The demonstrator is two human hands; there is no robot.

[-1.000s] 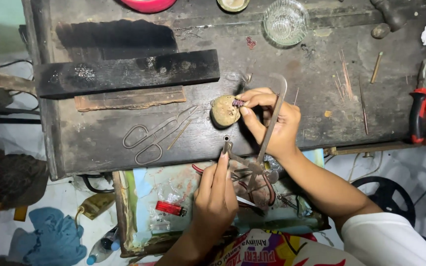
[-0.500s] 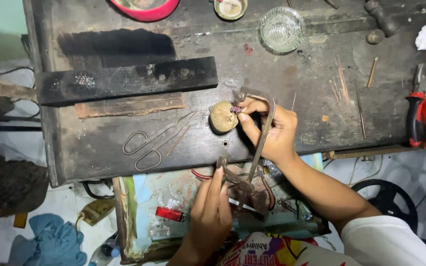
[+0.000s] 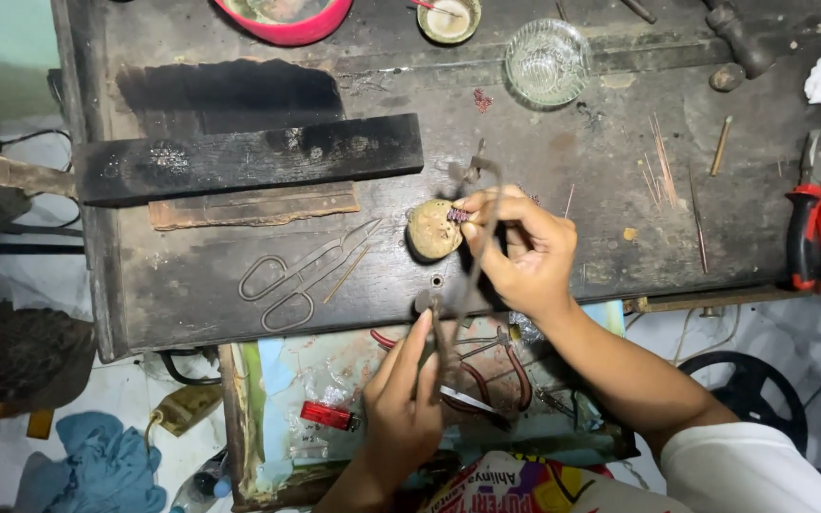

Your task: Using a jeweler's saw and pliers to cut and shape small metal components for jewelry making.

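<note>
My right hand [image 3: 525, 255] pinches a small reddish ribbed piece [image 3: 456, 216] against a round tan lump [image 3: 432, 231] on the dark workbench [image 3: 582, 123]. A thin metal saw frame [image 3: 483, 204] curves from above that hand down to the bench's front edge. My left hand [image 3: 401, 404] grips its lower end, the handle [image 3: 441, 347], over the open drawer [image 3: 239, 408]. The small piece sits close to the frame; whether they touch cannot be made out.
Scissors [image 3: 296, 275] and a long black block [image 3: 249, 157] lie left of the lump. A glass bowl [image 3: 548, 62] and a red bowl [image 3: 287, 19] stand at the back, red-handled pliers [image 3: 814, 237] at the right. The drawer holds a red lighter [image 3: 325, 415] and tools.
My left hand has slid down and slightly left with the saw's handle, tilting the frame. My right hand stays at the tan lump.
</note>
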